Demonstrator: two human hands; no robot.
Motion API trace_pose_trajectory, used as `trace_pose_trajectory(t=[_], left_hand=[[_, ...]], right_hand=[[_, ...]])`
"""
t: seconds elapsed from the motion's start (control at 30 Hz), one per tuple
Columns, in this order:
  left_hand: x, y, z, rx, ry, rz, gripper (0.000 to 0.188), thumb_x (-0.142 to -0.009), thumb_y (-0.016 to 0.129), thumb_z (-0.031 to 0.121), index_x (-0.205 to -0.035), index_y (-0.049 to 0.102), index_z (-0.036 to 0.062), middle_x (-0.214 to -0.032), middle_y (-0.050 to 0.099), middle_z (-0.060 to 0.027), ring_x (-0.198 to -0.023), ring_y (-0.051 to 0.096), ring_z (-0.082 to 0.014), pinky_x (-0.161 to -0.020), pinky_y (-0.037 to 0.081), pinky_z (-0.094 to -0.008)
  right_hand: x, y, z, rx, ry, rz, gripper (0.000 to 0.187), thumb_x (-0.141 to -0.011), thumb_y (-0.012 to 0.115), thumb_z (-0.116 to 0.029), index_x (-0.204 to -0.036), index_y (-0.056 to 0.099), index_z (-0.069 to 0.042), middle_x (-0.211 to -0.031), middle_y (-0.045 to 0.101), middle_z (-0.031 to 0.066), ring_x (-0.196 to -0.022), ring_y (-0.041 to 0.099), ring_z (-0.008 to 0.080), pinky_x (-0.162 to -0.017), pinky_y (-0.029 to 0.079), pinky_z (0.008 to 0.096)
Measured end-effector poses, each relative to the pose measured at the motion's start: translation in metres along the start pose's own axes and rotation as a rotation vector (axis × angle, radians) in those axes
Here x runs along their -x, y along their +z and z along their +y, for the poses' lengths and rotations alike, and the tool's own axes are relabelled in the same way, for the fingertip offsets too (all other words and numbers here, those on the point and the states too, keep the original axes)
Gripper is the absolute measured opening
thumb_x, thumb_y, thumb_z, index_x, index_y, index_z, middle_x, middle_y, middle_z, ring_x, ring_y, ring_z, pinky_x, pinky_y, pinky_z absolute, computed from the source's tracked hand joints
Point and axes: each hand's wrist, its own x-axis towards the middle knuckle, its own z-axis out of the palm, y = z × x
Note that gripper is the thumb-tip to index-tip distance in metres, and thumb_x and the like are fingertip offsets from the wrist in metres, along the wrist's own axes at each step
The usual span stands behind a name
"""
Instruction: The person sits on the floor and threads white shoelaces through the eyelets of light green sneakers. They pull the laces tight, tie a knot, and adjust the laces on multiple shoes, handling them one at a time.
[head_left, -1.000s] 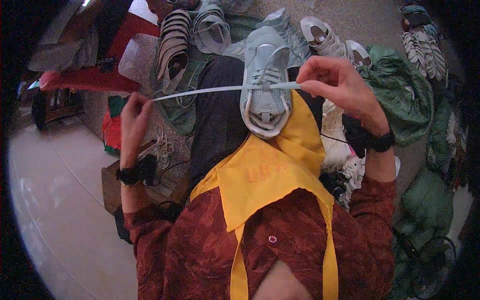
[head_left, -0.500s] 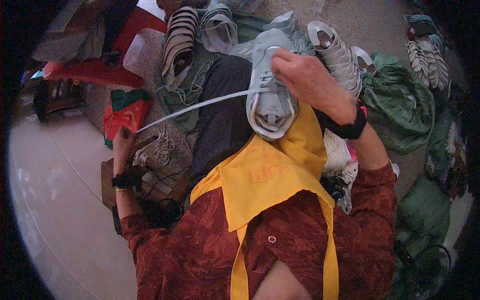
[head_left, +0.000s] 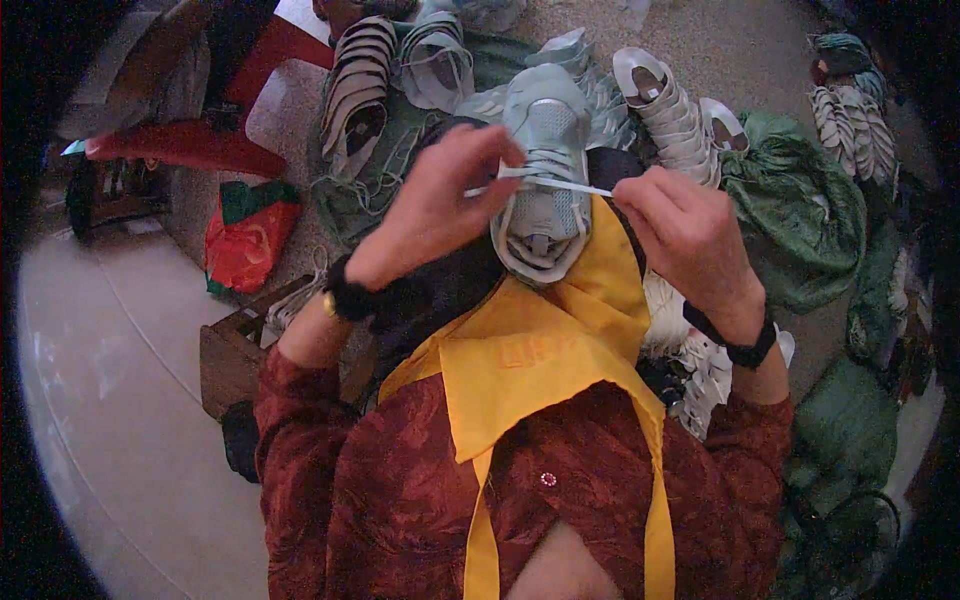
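Left fingers (head_left: 494,150) moved to the shoe (head_left: 548,206).

- A red-and-green bag (head_left: 250,240) lies crumpled at left.
- A brown box (head_left: 228,365) stands nearer, at left.
- A bulging green sack (head_left: 795,220) slumps at right.
- Nested white shoe uppers (head_left: 680,125) lie just beside it.

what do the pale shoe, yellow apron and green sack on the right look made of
Pale shoe: probably matte synthetic with mesh, given textured panels. Yellow apron: matte cloth, fibre unclear; it drapes in soft folds. Green sack: perhaps woven plastic, slightly glossy, with many crinkles.
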Motion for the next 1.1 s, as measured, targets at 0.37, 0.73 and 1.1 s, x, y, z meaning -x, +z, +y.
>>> trace_pose_trajectory(t=[0.37,0.73,1.1], left_hand=[[-0.028,-0.004,0.020,0.659,-0.251,-0.048,0.009,-0.095,0.064,0.011,-0.093,0.058,0.0046,-0.083,0.056,0.0030,-0.076,0.051,-0.0061,-0.069,0.044,-0.0230],[-0.011,-0.022,0.000,0.635,-0.338,-0.013,0.013,-0.095,0.066,0.016,-0.093,0.055,0.0083,-0.081,0.052,0.0058,-0.076,0.048,-0.0043,-0.068,0.039,-0.0210],[-0.009,-0.031,-0.001,0.730,-0.432,0.079,0.013,-0.094,0.067,0.014,-0.089,0.055,0.0087,-0.079,0.050,0.0066,-0.073,0.044,-0.0044,-0.065,0.036,-0.0221]], right_hand=[[0.050,-0.006,0.004,-0.349,0.494,0.130,0.015,-0.084,0.071,-0.002,-0.099,0.071,-0.004,-0.085,0.070,0.0095,-0.076,0.069,0.0215,-0.066,0.053,0.0316],[0.169,0.000,0.059,-0.256,0.849,0.132,0.017,-0.091,0.062,-0.001,-0.105,0.072,-0.003,-0.098,0.073,0.0112,-0.076,0.071,0.0190,-0.070,0.055,0.0299],[0.167,0.002,0.056,-0.063,0.754,0.218,0.015,-0.087,0.073,-0.004,-0.102,0.073,-0.002,-0.083,0.071,0.0025,-0.066,0.060,0.0058,-0.062,0.049,0.0235]])
